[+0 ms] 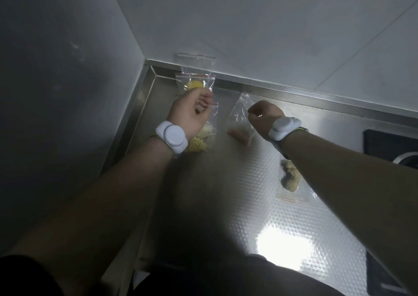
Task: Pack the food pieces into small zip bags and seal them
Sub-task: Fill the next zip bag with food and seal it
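Glare whitens the near part of the steel counter (260, 182). On the near right lies a bag (294, 196) holding a pale lump (290, 175). Farther off, the left hand (190, 112) pinches the red-striped top of a bag (209, 119) with yellowish bits, while the right hand (263, 114) curls round a clear bag (239, 112) holding a pinkish piece (237, 134). Such film looks thin, limp and slippery; best held at the stiffer zip strip. A bag with a yellow piece (194, 83) leans at the far wall.
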Motion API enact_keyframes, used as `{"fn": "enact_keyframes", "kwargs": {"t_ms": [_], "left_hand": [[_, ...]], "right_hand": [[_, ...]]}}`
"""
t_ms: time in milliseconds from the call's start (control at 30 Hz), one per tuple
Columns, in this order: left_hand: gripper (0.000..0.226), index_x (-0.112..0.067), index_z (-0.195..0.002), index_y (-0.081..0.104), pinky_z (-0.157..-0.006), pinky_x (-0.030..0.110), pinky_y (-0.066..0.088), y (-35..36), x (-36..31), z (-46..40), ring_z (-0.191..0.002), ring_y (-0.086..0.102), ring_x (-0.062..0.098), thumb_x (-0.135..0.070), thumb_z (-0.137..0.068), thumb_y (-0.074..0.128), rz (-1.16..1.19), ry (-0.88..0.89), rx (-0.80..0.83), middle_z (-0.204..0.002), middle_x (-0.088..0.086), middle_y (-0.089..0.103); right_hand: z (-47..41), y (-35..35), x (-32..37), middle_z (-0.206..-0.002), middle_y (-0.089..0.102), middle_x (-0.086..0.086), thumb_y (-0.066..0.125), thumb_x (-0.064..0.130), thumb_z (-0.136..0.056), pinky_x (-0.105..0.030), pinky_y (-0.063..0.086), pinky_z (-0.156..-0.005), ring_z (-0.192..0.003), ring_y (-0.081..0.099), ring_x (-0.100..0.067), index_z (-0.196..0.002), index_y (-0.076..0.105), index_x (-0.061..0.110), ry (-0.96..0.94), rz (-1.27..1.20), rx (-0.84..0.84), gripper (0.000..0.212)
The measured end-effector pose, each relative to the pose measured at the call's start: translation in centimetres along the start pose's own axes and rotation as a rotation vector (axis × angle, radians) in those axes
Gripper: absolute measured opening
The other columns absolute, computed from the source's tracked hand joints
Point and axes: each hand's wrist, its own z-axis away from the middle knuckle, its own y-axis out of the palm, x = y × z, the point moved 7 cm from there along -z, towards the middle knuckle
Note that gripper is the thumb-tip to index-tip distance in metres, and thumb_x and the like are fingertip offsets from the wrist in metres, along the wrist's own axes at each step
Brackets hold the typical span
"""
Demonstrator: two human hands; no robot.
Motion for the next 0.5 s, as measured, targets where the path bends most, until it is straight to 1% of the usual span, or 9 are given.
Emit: {"fn": "enact_keyframes", "kwargs": {"t_ms": [167, 267, 333, 400, 433, 500], "left_hand": [[0.026, -0.029, -0.102, 0.061, -0.079, 0.025, 0.054, 3.6, -0.6, 0.6, -0.087, 0.063, 0.002, -0.012, -0.083, 0.06, 0.029, -0.004, 0.104, -0.096, -0.009, 0.068], [0.026, -0.021, -0.105, 0.063, -0.083, 0.026, 0.054, 5.3, -1.0, 0.9, -0.089, 0.064, 0.005, -0.007, -0.084, 0.059, 0.034, -0.027, 0.15, -0.1, -0.005, 0.068], [0.027, -0.02, -0.107, 0.063, -0.084, 0.024, 0.052, 6.1, -1.0, 1.0, -0.09, 0.064, 0.004, -0.005, -0.085, 0.057, 0.02, -0.057, 0.169, -0.102, -0.006, 0.068], [0.029, -0.02, -0.11, 0.062, -0.081, 0.02, 0.049, 7.1, -1.1, 1.2, -0.091, 0.063, 0.003, -0.006, -0.085, 0.058, -0.017, -0.092, 0.222, -0.104, -0.004, 0.067], [0.033, -0.02, -0.114, 0.061, -0.081, 0.019, 0.048, 7.7, -1.1, 1.4, -0.094, 0.062, 0.005, -0.007, -0.084, 0.06, -0.021, -0.11, 0.271, -0.109, -0.001, 0.065], [0.04, -0.014, -0.123, 0.058, -0.087, 0.025, 0.05, 9.1, -1.4, 1.8, -0.106, 0.06, 0.014, -0.006, -0.084, 0.064, -0.027, -0.112, 0.394, -0.127, 0.006, 0.056]], "right_hand": [[-0.1, 0.5, -2.6, -0.12, 0.062, 0.002, 0.051, 0.023, -0.083, -0.041, 0.036, -0.106, -0.111, 0.058, -0.022, -0.117, 0.054, 0.024, 0.155, -0.082, 0.071, 0.034], [-0.4, 0.6, -3.7, -0.127, 0.057, 0.0, 0.051, 0.026, -0.083, -0.04, 0.034, -0.107, -0.114, 0.056, -0.023, -0.12, 0.051, 0.026, 0.223, -0.066, 0.074, 0.037], [-0.5, 0.6, -4.4, -0.128, 0.054, -0.003, 0.052, 0.03, -0.082, -0.04, 0.035, -0.107, -0.115, 0.054, -0.026, -0.118, 0.051, 0.03, 0.249, -0.055, 0.062, 0.037], [-0.7, 0.8, -4.8, -0.126, 0.055, -0.006, 0.054, 0.029, -0.082, -0.039, 0.038, -0.104, -0.114, 0.054, -0.029, -0.119, 0.052, 0.029, 0.246, -0.102, 0.065, 0.038], [-0.9, 1.0, -4.9, -0.125, 0.056, -0.008, 0.055, 0.026, -0.083, -0.039, 0.041, -0.102, -0.113, 0.055, -0.029, -0.121, 0.052, 0.027, 0.222, -0.115, 0.079, 0.038], [-1.0, 1.2, -4.8, -0.122, 0.059, -0.009, 0.056, 0.023, -0.083, -0.037, 0.045, -0.098, -0.111, 0.057, -0.029, -0.121, 0.055, 0.024, 0.176, -0.134, 0.105, 0.038]]}}
